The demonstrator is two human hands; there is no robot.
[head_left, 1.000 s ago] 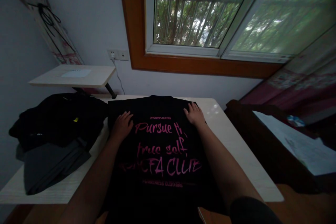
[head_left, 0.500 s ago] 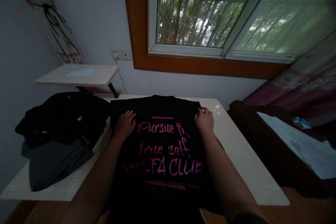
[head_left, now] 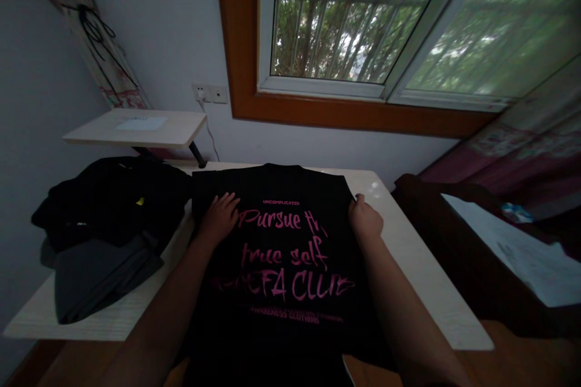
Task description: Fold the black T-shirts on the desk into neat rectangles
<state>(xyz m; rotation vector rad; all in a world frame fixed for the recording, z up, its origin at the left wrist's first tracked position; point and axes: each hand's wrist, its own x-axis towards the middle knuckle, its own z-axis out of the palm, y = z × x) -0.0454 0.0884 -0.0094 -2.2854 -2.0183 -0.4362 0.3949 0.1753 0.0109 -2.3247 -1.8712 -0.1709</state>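
A black T-shirt (head_left: 281, 190) with pink lettering lies spread on the pale table, its lower part hanging over the near edge. My left hand (head_left: 221, 219) rests flat on its upper left part, fingers outstretched beside the lettering. At the shirt's right edge, just below the sleeve, my right hand (head_left: 365, 217) is closed in a pinch on the fabric. The thumb side points up, and the fingertips are partly hidden.
Left of the shirt, dark clothes (head_left: 113, 199) are heaped with a grey folded garment (head_left: 104, 275). A small raised shelf (head_left: 177, 127) holds a sheet of paper (head_left: 141, 123). The table (head_left: 422, 278) extends right. Beyond it stands a dark brown piece of furniture (head_left: 436, 236). A window (head_left: 336, 18) is ahead.
My right hand has moved slightly outward and down along the shirt's right edge, its fingers now curled tighter on the cloth. My left hand stays nearly in place.
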